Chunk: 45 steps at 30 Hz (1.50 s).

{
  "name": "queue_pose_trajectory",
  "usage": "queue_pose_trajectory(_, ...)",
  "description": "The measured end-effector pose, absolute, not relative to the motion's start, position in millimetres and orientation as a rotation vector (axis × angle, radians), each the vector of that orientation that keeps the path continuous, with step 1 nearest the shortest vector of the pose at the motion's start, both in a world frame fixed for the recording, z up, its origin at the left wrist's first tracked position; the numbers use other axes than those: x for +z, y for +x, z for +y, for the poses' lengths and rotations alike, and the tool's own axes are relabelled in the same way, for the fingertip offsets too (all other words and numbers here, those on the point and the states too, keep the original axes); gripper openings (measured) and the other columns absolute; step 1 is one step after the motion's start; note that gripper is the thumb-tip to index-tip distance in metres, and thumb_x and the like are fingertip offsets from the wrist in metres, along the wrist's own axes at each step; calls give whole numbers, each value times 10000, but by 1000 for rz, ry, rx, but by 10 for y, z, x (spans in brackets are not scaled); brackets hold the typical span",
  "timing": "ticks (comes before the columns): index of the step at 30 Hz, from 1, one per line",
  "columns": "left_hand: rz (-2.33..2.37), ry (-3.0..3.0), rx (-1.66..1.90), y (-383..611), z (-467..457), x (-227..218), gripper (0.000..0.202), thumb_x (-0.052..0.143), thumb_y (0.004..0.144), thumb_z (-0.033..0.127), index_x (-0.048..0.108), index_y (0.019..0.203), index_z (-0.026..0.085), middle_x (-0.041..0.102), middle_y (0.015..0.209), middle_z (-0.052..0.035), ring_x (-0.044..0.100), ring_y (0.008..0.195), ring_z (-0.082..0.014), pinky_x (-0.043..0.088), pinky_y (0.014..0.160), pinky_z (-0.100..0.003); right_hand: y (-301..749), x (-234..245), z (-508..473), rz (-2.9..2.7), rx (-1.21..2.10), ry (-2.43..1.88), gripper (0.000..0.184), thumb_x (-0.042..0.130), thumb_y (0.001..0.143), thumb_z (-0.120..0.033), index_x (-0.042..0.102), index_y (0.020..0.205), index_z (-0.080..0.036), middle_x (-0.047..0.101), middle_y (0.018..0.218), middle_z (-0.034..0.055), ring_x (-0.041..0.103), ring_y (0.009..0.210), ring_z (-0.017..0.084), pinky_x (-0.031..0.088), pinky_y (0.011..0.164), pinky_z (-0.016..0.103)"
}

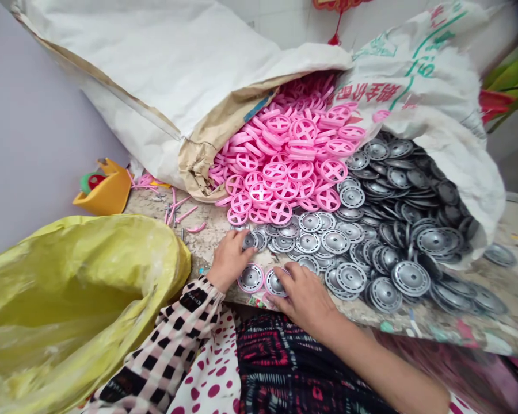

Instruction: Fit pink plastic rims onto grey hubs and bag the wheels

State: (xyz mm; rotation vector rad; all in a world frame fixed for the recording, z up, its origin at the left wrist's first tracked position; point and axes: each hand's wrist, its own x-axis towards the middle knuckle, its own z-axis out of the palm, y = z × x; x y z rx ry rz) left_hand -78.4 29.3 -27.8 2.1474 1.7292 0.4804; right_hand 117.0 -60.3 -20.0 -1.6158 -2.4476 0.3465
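My left hand (pixel 230 260) has its thumb and fingers curled around a silver toy wheel disc (pixel 250 240) at the left edge of the disc pile. Close to the table's front edge, my right hand (pixel 305 294) pinches a silver disc with a pink rim (pixel 275 283) between thumb and fingers. Beside it, a second pink-rimmed silver disc (pixel 251 278) lies flat on the table, just below my left hand. Pink spoked wheel rings (pixel 304 131) are heaped behind my hands. Loose silver discs (pixel 335 241) spread to their right.
A large white paper sack (pixel 155 63) spills the pink rings, and a woven sack (pixel 466 149) spills the discs. An open yellow bag (pixel 155 236) stands at left front. Pink sticks (pixel 185 214) and a cut yellow container (pixel 112 190) lie on the worn table (pixel 209 221).
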Motion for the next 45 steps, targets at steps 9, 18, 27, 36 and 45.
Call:
queue_pose_trajectory(9,1450,1604,850,-729,68,-79,511,649,767,360,560,1246,205,632,1013,-69,586,841,-179,464,768,-305,1182,-209,-544,-2160,365,-1408,408,434,956,-346,477,1319,-165,560,1205,155,513,1100,275,463,916,454)
queue_pose_trajectory(18,970,1132,466,-631,-125,128,436,636,781,321,573,1198,209,558,729,13,511,628,-102,420,557,-204,1214,-119,-563,-1952,664,-1134,156,431,957,-221,564,1038,-225,591,911,49,567,879,174,471,766,306)
queue_pose_trajectory(27,1268,1025,781,-360,366,75,382,584,834,257,508,1192,147,611,671,-11,545,528,-89,420,513,-194,1256,-114,-648,-1939,794,-1119,103,413,956,-194,513,932,-203,533,853,33,515,793,159,415,716,282)
queue_pose_trajectory(36,1296,811,869,26,718,108,140,518,873,219,478,989,151,592,549,-10,538,433,-104,426,439,-188,1324,-148,-684,-2030,819,-1109,111,429,948,-192,538,968,-201,538,862,41,523,799,169,423,711,291)
queue_pose_trajectory(45,1161,1084,867,-66,422,224,201,532,737,122,475,923,174,639,717,-9,644,603,-133,519,588,-251,1402,-164,-656,-1695,707,-1149,69,443,945,-179,509,953,-196,540,915,42,528,853,153,434,765,287)
